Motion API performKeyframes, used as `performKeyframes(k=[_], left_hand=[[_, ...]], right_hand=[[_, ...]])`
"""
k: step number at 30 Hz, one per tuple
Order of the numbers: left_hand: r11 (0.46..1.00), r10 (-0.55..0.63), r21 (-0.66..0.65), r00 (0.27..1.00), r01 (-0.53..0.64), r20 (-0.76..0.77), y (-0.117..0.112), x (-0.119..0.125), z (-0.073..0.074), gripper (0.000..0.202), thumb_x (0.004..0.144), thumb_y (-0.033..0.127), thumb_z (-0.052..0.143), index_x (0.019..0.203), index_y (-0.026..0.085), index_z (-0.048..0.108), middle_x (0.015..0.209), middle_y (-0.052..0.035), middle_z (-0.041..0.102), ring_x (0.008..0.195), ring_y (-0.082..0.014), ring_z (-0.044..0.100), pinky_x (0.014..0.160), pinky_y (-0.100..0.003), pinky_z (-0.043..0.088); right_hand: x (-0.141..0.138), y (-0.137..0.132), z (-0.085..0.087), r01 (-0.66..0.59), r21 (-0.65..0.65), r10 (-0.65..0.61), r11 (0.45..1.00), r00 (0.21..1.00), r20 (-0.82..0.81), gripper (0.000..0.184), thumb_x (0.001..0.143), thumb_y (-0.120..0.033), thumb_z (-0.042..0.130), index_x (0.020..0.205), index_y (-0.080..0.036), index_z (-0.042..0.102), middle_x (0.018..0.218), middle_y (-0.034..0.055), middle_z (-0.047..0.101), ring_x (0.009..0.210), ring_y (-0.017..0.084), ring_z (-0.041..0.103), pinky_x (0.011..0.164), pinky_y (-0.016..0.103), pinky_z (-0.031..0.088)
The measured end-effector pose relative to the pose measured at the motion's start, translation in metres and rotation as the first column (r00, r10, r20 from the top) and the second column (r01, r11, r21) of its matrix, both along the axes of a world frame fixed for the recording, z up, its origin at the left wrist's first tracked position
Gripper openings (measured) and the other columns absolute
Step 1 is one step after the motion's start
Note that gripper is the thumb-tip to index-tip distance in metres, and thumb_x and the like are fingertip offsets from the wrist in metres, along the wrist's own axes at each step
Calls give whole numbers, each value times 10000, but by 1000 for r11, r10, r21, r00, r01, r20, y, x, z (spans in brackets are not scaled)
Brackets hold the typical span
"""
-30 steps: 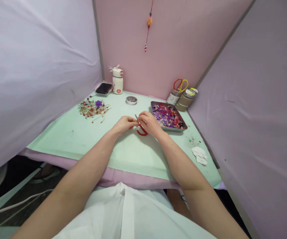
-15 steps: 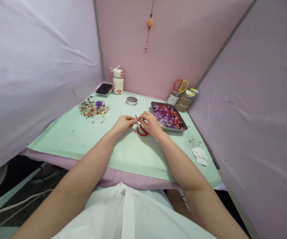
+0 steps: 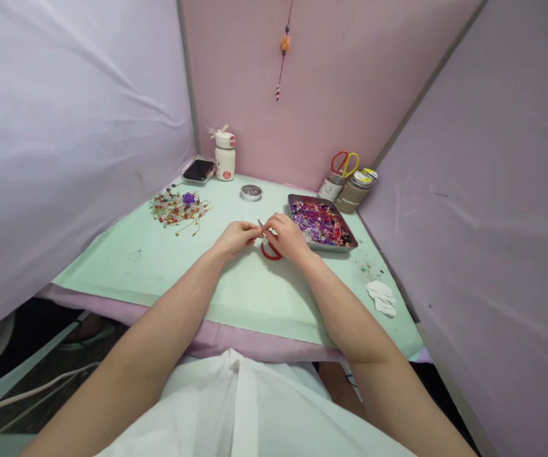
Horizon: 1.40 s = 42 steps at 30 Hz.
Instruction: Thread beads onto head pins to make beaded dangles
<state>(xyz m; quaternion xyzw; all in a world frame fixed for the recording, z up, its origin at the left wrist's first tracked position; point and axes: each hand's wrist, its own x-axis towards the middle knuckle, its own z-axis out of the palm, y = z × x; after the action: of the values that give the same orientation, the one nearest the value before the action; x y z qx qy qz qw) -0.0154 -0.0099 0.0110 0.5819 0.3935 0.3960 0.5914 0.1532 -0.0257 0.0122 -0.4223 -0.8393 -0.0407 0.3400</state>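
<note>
My left hand [image 3: 238, 236] is closed in a pinch over the middle of the table, its fingertips almost meeting those of my right hand [image 3: 284, 235]. My right hand is pinched too, and whatever is between the fingertips is too small to make out. A pair of scissors with red handles [image 3: 271, 252] shows under and between the hands; one blade tip points away from me, and the rest is covered by my fingers. I cannot tell whether the scissors lie on the table or touch my right hand. Close to the right hand is a metal tray [image 3: 321, 248] of purple and red beads.
A pile of beaded strands [image 3: 179, 208] lies left. Behind stand a phone [image 3: 199, 170], a white bottle [image 3: 225, 158] and a small round container [image 3: 252, 192]. Scissors in a jar [image 3: 332, 186] and a lidded jar [image 3: 356, 192] are back right; a crumpled white cloth [image 3: 381, 298] lies right.
Both hands stay in nearly the same place and stay pinched. The right fingers shift very slightly; nothing else visibly moves.
</note>
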Motion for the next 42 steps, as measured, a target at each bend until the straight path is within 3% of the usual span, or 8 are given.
performKeyframes(k=[8, 15, 22, 28, 34, 42], left_hand=[[1000, 23, 17, 1000, -23, -13, -2, 1, 3, 204, 623, 322, 709, 702, 139, 669, 618, -15, 592, 524, -83, 425, 520, -244, 312], [998, 30, 52, 999, -28, -37, 1, 2, -1, 215, 639, 326, 681, 724, 129, 661, 607, -1, 568, 547, -83, 421, 541, -235, 297], [997, 62, 47, 996, -59, -58, -3, 3, 4, 190, 637, 294, 674, 720, 124, 656, 566, 18, 527, 530, -79, 391, 538, -232, 285], [998, 49, 29, 998, -48, -46, -5, 4, 5, 206, 637, 294, 669, 748, 120, 662, 571, 19, 529, 531, -79, 393, 540, -230, 293], [993, 114, 20, 988, -113, -103, -9, 5, 11, 177, 631, 261, 653, 750, 130, 658, 558, 32, 523, 514, -77, 389, 531, -228, 300], [993, 114, 25, 991, -112, -73, -1, 5, -1, 179, 625, 264, 659, 754, 140, 655, 647, 12, 602, 508, -68, 413, 513, -226, 306]], right_hand=[[-2, 2, -3, 61, -79, -68, 995, 993, -97, 87, 852, -149, 482, 813, -203, 537, 863, 52, 567, 850, 195, 502, 789, 327, 402], [-1, 4, -4, 16, -107, -34, 994, 985, -171, 88, 868, -189, 505, 814, -205, 572, 853, 40, 583, 850, 181, 523, 795, 318, 404], [-2, -1, -1, 19, -56, -24, 998, 996, -90, 82, 874, -207, 516, 823, -198, 580, 879, 49, 584, 866, 189, 516, 821, 323, 403], [-6, -2, -2, 70, -77, -73, 995, 997, -40, 95, 879, -188, 482, 813, -201, 550, 880, 53, 574, 874, 198, 516, 836, 337, 405], [-9, -2, -3, 129, -87, -130, 988, 992, -2, 92, 876, -160, 453, 845, -200, 530, 898, 63, 568, 904, 212, 512, 839, 350, 414], [-13, -5, -4, 203, -72, -200, 977, 979, 47, 93, 887, -181, 448, 863, -199, 536, 907, 76, 571, 937, 229, 501, 868, 363, 417]])
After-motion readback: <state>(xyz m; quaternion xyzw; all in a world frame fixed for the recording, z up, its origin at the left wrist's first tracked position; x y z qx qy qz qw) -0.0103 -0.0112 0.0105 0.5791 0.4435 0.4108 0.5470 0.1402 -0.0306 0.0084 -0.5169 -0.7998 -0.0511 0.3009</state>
